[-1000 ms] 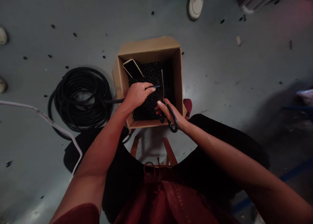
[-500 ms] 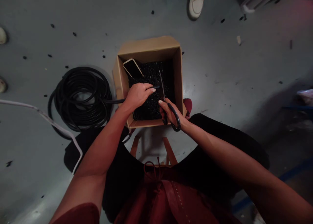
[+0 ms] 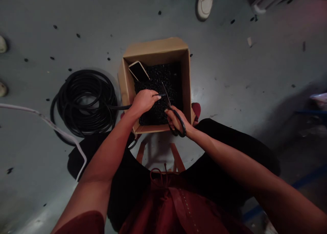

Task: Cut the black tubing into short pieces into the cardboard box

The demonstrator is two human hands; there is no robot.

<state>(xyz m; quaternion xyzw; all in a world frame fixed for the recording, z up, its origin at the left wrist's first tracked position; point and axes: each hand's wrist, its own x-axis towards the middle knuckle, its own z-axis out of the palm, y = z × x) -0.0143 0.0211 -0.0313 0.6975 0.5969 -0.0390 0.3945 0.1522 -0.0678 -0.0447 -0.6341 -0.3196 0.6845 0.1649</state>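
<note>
left hand (image 3: pixel 144 101) grips cable (image 3: pixel 160 95), right hand (image 3: pixel 175 120) scissors (image 3: pixel 182 123).

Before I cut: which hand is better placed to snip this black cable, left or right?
Probably the right hand: it holds the scissors, blades beside the cable, which the left hand grips.

Two hands: left hand (image 3: pixel 144 101), right hand (image 3: pixel 176 119). One box (image 3: pixel 155 50). One phone (image 3: pixel 138 71), inside box. One scissors (image 3: pixel 182 126). One black cable coil (image 3: pixel 84 104). One short black cable end (image 3: pixel 160 94), in left hand. One white cable (image 3: pixel 51 126). One shoe (image 3: pixel 204 3) at top edge. Two wooden legs (image 3: pixel 141 152) under box. Two pale round objects (image 3: pixel 2 44) at left edge. One heap of black pieces (image 3: pixel 158 77) in box, too many to count. Black bits (image 3: pixel 159 13) on floor (image 3: pixel 217 73), dozens.
</note>
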